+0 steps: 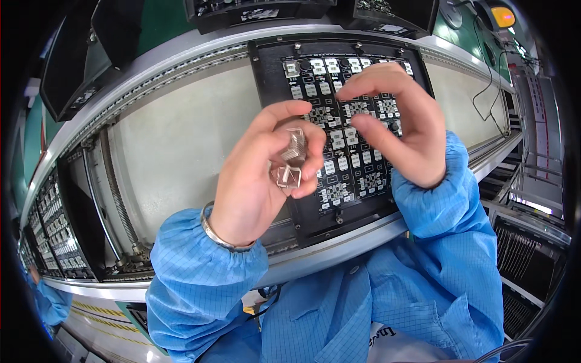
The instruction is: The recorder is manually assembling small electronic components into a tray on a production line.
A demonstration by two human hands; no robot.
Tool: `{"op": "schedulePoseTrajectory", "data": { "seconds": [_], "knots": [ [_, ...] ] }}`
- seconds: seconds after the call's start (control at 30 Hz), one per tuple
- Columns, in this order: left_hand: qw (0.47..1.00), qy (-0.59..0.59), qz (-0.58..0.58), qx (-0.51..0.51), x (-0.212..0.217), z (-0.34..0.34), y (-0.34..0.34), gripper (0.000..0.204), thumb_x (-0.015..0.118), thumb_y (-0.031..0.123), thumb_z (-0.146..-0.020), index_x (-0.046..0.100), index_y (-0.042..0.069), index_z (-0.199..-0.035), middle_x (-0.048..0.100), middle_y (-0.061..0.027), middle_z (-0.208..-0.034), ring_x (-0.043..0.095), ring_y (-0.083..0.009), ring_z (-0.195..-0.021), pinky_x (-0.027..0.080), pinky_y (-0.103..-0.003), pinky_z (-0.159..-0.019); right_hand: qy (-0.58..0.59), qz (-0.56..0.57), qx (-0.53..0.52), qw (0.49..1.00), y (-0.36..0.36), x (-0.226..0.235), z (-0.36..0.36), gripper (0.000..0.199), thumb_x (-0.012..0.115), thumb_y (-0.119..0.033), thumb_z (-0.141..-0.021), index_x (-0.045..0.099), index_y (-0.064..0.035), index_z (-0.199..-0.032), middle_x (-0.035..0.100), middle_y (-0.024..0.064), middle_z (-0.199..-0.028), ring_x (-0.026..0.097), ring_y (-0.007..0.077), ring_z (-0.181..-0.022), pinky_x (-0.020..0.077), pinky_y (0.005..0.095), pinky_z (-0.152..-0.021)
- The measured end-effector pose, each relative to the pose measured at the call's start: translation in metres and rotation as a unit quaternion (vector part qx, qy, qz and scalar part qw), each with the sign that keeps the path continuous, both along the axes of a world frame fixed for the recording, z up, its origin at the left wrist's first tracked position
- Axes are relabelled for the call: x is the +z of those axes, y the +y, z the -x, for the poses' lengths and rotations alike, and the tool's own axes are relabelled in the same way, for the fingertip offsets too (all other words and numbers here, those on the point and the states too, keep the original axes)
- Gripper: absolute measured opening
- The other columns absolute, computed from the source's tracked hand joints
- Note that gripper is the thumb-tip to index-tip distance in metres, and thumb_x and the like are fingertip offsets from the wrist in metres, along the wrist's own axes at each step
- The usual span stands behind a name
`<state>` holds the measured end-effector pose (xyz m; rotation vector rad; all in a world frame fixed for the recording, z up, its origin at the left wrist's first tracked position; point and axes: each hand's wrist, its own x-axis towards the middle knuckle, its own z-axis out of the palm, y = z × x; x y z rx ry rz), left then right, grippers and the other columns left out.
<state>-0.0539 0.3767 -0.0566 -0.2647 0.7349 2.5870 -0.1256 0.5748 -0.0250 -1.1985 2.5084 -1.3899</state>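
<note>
My left hand (260, 157) is turned palm up, its fingers curled round several small square metal pieces (289, 158) that look like thin shiny frames. Beneath both hands lies a black tray (315, 222) carrying rows of black circuit boards (339, 136) with white and silver parts on them. Over the boards' right side hovers my right hand (405, 124); its thumb and forefinger are bent and apart, with nothing visible between them. Part of the boards is hidden by both hands.
The tray sits on a conveyor with metal rails (172, 75) and a pale bed (175, 139). Black bins (260, 13) of small parts stand beyond the far rail. More boards (57, 224) lie at far left, near another person's blue sleeve (53, 302).
</note>
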Motion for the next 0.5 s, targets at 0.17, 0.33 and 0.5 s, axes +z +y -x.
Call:
{"op": "schedulePoseTrajectory", "data": {
  "seconds": [0.17, 0.33, 0.5],
  "knots": [
    [0.991, 0.017, 0.130, -0.024, 0.006, -0.007, 0.015, 0.039, 0.038, 0.017, -0.093, 0.031, 0.004, -0.129, 0.050, -0.0092, -0.092, 0.048, -0.0128, -0.071, 0.040, -0.026, -0.055, 0.002, -0.011, 0.107, 0.994, -0.015, -0.008, -0.010, 0.037, 0.075, -0.005, -0.069, 0.064, -0.0008, -0.105, 0.064, 0.0091, -0.096, 0.057, 0.0271, -0.093, 0.0475, 0.0354, -0.081],
    [0.984, 0.010, 0.175, -0.016, 0.006, -0.008, 0.015, 0.041, 0.038, 0.019, -0.094, 0.031, 0.004, -0.131, 0.050, -0.0077, -0.093, 0.048, -0.0111, -0.068, 0.041, -0.025, -0.056, 0.021, -0.002, 0.080, 0.997, -0.018, -0.015, -0.016, 0.034, 0.074, -0.002, -0.069, 0.064, 0.0003, -0.102, 0.065, 0.0097, -0.092, 0.060, 0.0272, -0.088, 0.0490, 0.0346, -0.077],
    [0.984, 0.036, 0.167, -0.040, 0.001, -0.004, 0.014, 0.035, 0.039, 0.020, -0.093, 0.047, 0.001, -0.122, 0.053, -0.0051, -0.094, 0.045, -0.0093, -0.070, 0.035, -0.023, -0.055, -0.001, 0.005, 0.059, 0.998, -0.015, -0.014, -0.015, 0.029, 0.070, 0.003, -0.072, 0.064, 0.0011, -0.100, 0.066, 0.0122, -0.095, 0.063, 0.0257, -0.085, 0.0505, 0.0339, -0.076]
  ]
}}
